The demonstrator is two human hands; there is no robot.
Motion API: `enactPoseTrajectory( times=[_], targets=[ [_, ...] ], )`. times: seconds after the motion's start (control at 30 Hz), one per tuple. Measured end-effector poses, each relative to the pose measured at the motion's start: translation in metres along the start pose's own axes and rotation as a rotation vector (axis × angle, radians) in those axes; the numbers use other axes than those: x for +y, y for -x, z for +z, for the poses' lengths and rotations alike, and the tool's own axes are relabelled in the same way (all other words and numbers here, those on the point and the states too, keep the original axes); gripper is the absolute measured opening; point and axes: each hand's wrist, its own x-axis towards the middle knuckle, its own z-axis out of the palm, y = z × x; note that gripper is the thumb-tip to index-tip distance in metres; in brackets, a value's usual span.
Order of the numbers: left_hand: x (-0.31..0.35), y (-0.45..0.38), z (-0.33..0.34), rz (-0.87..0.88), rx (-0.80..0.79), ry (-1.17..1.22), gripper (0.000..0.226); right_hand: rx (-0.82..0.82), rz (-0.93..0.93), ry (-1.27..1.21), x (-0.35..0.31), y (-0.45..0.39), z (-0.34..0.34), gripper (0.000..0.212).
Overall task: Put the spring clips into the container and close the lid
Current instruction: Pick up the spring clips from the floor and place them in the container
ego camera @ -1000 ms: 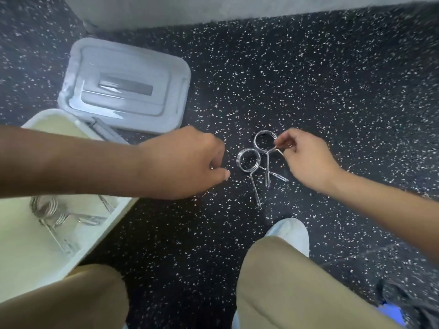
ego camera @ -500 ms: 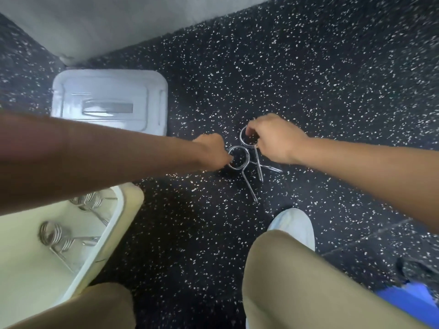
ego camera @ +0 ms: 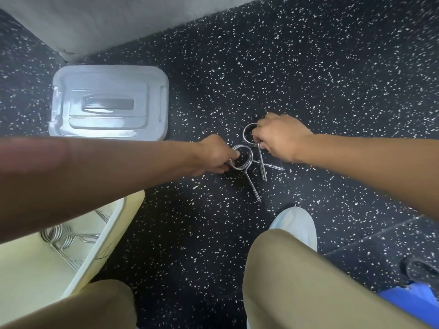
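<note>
Two silver spring clips lie side by side on the speckled black floor. My left hand (ego camera: 213, 154) pinches the coil of the nearer spring clip (ego camera: 247, 169), a finger hooked through its ring. My right hand (ego camera: 280, 137) grips the farther spring clip (ego camera: 248, 134) at its coil, its legs pointing toward me. The cream container (ego camera: 114, 231) stands open at the lower left, partly hidden by my left forearm, with several clips (ego camera: 64, 236) inside. The pale grey lid (ego camera: 109, 103) lies flat on the floor beyond it.
A grey wall base (ego camera: 118, 22) runs along the top left. My knees in tan trousers (ego camera: 308, 281) and a white shoe (ego camera: 294, 224) fill the foreground. A blue object (ego camera: 413, 298) and a dark ring-shaped item (ego camera: 420, 269) sit at the lower right.
Both hands have closed on the two clips: the left moved onto the nearer coil, the right slid over the farther coil. The view shifted, so the container sits lower left.
</note>
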Motion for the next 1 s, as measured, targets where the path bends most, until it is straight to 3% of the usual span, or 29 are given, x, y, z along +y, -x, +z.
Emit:
enactPoseTrajectory(
  times=[0.1,0.37,0.5,0.67,0.83,1.0],
  targets=[
    [0.005,0.012,-0.003,0.055,-0.032,0.009,0.019,0.017,0.021,-0.051,0.003,0.002,-0.001,0.017],
    [0.017,0.061,-0.021,0.141,-0.078,0.102,0.031,0.084,0.119,-0.395,-0.003,0.011,-0.009,0.013],
    [0.013,0.092,-0.047,0.116,-0.012,0.057,0.025,0.113,0.113,-0.524,-0.023,0.016,-0.016,0.013],
    [0.005,0.129,-0.081,0.042,0.011,0.168,0.034,0.13,0.062,-0.618,-0.052,0.018,-0.034,0.016],
    [-0.011,0.171,-0.106,0.093,-0.06,0.359,0.04,0.191,0.033,-0.707,-0.073,0.012,-0.056,0.014],
    [-0.04,0.207,-0.12,0.144,-0.043,0.498,0.023,0.234,0.023,-0.764,-0.087,0.006,-0.075,0.015]
  ],
)
